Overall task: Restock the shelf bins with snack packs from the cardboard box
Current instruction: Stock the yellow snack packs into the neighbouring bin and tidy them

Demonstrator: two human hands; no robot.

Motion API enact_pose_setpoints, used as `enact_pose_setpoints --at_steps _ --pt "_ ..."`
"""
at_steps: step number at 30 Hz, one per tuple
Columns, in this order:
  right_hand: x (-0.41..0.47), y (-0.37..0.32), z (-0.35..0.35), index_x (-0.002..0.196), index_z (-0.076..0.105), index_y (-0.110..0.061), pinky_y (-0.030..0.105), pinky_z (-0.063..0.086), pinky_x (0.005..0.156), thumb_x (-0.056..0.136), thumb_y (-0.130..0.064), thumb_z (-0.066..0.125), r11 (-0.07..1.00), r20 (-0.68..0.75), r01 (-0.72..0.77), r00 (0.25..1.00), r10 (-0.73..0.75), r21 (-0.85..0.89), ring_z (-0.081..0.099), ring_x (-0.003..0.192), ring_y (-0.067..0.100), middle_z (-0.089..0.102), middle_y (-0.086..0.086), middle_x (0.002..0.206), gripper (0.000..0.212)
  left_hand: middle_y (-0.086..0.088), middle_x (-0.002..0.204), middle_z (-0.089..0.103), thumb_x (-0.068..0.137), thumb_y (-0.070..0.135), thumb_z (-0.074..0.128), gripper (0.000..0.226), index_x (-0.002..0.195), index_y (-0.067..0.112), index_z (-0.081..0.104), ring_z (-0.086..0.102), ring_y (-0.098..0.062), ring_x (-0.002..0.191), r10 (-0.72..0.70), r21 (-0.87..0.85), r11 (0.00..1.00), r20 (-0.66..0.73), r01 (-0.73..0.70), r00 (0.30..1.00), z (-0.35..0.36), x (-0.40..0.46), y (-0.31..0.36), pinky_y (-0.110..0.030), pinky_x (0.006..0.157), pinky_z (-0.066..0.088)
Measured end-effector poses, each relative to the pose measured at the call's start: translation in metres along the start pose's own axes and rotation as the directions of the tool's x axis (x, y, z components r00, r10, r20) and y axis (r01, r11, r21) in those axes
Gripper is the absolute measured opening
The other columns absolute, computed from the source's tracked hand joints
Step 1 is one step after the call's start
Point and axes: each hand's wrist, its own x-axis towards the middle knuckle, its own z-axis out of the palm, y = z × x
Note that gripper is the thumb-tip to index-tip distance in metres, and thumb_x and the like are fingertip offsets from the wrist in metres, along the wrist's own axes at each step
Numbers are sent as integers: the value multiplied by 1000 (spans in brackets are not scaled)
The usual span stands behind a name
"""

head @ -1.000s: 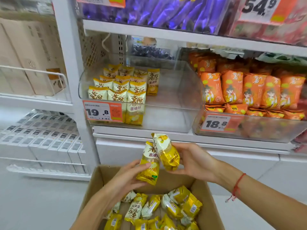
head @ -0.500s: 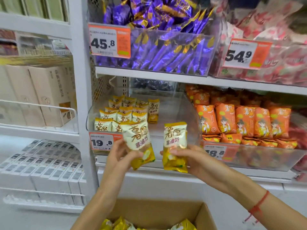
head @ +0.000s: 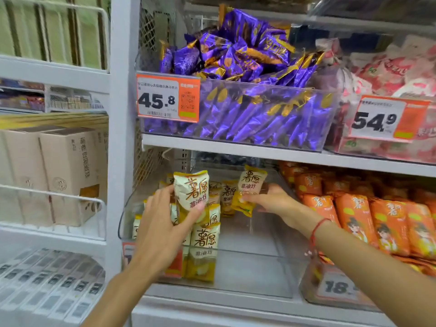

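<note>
The left hand (head: 162, 223) grips a white-and-yellow foil snack pack (head: 192, 194) upright, fingers curled round its lower half, above the standing packs (head: 204, 246) along the left side of the clear plastic shelf bin (head: 254, 274). The right hand (head: 273, 201) pinches a second matching snack pack (head: 250, 187) by its lower end, deeper toward the bin's back. Orange packs (head: 354, 215) fill the neighbouring bin beyond the right edge; purple wrapped sweets (head: 240, 74) fill the bin on the shelf above.
</note>
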Motion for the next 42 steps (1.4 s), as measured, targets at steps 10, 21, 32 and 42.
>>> enact_pose_setpoints --at_steps 10,21,32,42 --pt "86 48 46 108 70 -14 26 53 76 67 -21 85 953 22 28 1000 -23 -302 65 93 17 71 2 106 45 28 109 54 70 78 41 56 115 46 47 51 1 99 -95 78 993 32 92 995 9 5 -11 -19 68 32" --pt "85 50 56 105 62 -12 30 51 75 76 -43 76 912 -157 20 983 -93 -411 66 97 25 68 3 100 44 24 118 58 71 75 47 61 123 43 51 53 -4 103 -144 44 989 31 143 989 10 6 -14 -19 70 30" --pt "-7 -13 44 129 50 -13 34 48 93 89 -48 59 991 -102 131 986 -130 1 56 112 19 59 2 126 54 25 112 59 63 82 56 69 120 44 46 55 0 105 -95 -51 994 23 97 995 10 2 -7 -35 88 48" --pt "-73 -12 28 115 64 -19 28 55 79 86 -30 67 918 108 62 988 -113 392 68 100 17 72 2 109 31 17 129 53 88 65 42 52 129 34 49 43 -2 120 336 328 862 204 -387 920 20 0 6 -21 97 33"
